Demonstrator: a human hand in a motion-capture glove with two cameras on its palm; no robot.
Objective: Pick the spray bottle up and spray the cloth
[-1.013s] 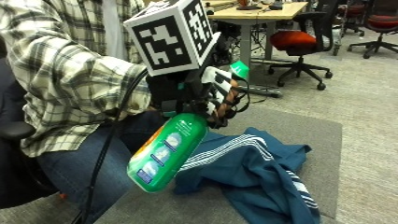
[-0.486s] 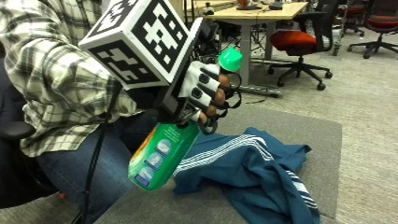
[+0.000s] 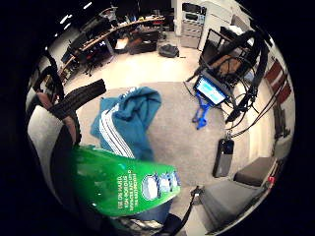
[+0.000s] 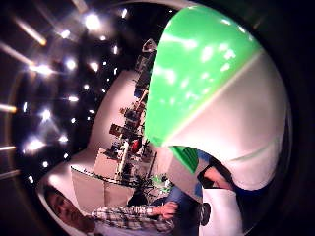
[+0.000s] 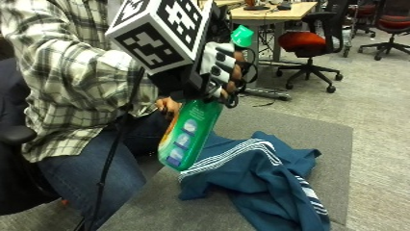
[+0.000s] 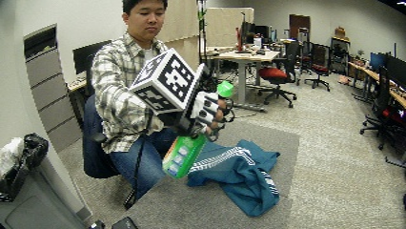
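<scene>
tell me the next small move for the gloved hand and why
Probably tip the nozzle down toward the cloth, then squeeze the trigger. The gloved right hand grips the spray bottle by its neck, lifted off the table, and its green head sits high, pointing out over the cloth rather than at it.

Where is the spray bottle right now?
In the outside view, the spray bottle is off the table, gripped by the gloved right hand, above the blue cloth.
</scene>
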